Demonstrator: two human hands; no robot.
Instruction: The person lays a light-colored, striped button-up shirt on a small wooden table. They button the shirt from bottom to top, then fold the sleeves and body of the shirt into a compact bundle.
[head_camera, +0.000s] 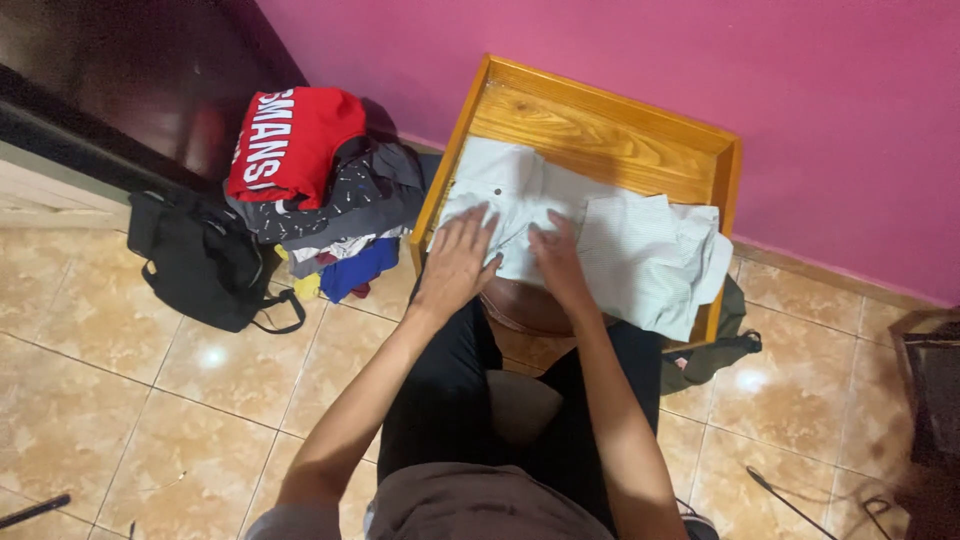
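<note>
I see both hands flat, fingers spread, on the pale shirt in the wooden tray, frame centre. Left hand and right hand press its left half; long axis runs left-right, bulk lying right (nearer the right hand).

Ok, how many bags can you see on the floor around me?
2. A black bag lies on the tiles left of the pile of folded clothes. An olive bag pokes out from under the wooden tray, partly hidden. Others may be out of view.
</note>
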